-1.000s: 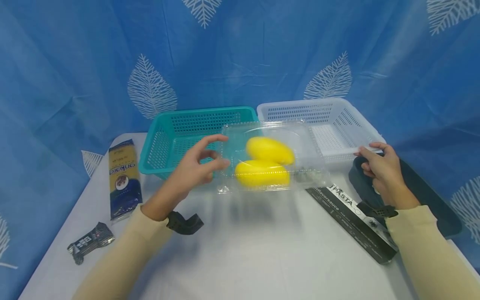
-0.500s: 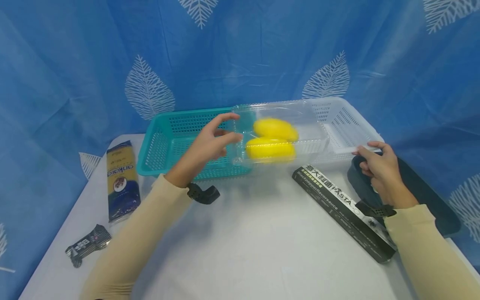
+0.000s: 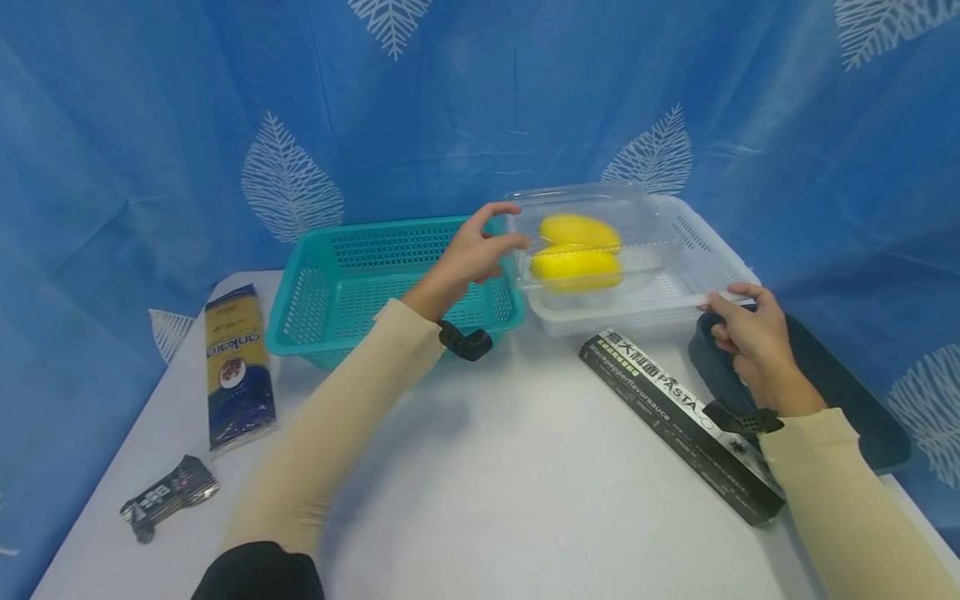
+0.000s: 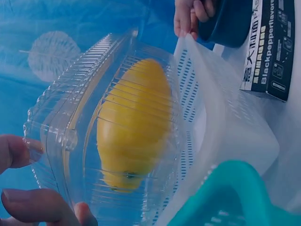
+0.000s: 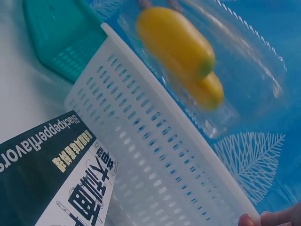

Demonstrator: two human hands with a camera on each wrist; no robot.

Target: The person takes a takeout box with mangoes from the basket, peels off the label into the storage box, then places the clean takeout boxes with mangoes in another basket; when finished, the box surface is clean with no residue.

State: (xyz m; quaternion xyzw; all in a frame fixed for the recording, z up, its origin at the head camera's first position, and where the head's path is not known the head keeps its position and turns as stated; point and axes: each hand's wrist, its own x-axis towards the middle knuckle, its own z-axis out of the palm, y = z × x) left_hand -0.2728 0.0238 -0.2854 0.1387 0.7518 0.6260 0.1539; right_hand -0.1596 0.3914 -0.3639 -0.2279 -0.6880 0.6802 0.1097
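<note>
My left hand [image 3: 476, 254] grips the left edge of a clear plastic clamshell box [image 3: 641, 229] between thumb and fingers. Inside lie two elongated yellow fruits, shaped like mangoes, an upper one [image 3: 579, 230] and a lower one [image 3: 576, 268]. The box is held over the white perforated basket [image 3: 622, 316], overlapping its left part in the head view. At that basket's front right corner, my right hand [image 3: 759, 337] pinches the rim; its fingertips [image 5: 248, 220] show at the corner in the right wrist view.
Left of the white basket stands a teal basket [image 3: 345, 343]. A black PASTA box [image 3: 678, 425] and a dark tray [image 3: 847, 392] lie at the right. An ankara packet [image 3: 238, 367] and a small black wrapped packet [image 3: 171, 497] lie at the left. A blue curtain [image 3: 480, 108] hangs behind.
My left hand has carried the clear box with the yellow fruits away from me and right, from before the baskets to over the white one. My right hand keeps its hold on the rim.
</note>
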